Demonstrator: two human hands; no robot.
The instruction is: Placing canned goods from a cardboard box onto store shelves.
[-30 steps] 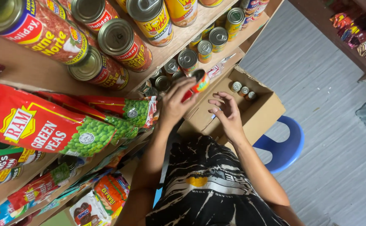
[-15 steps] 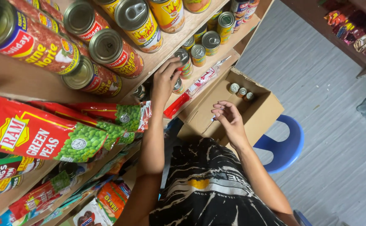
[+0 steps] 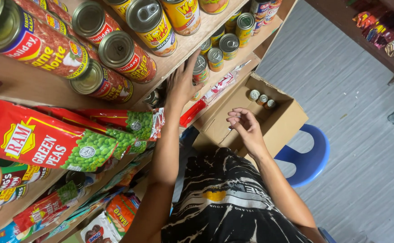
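Wooden shelf (image 3: 179, 54) bears tin cans (image 3: 215, 56); blue stool (image 3: 312, 157) carries cardboard box (image 3: 287, 123).

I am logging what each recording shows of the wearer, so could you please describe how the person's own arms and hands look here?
Both arms are bare from shoulder to fingertips: no sleeves reach them, and no gloves, watch, rings or bracelets show. The left hand and right hand are uncovered. The person wears a black top with streaky white markings, white lettering and a small yellow patch.

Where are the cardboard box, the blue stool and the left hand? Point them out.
cardboard box (image 3: 283, 125): head view, its outer side wall.
blue stool (image 3: 313, 155): head view, seat edge.
left hand (image 3: 181, 85): head view, back of the hand.
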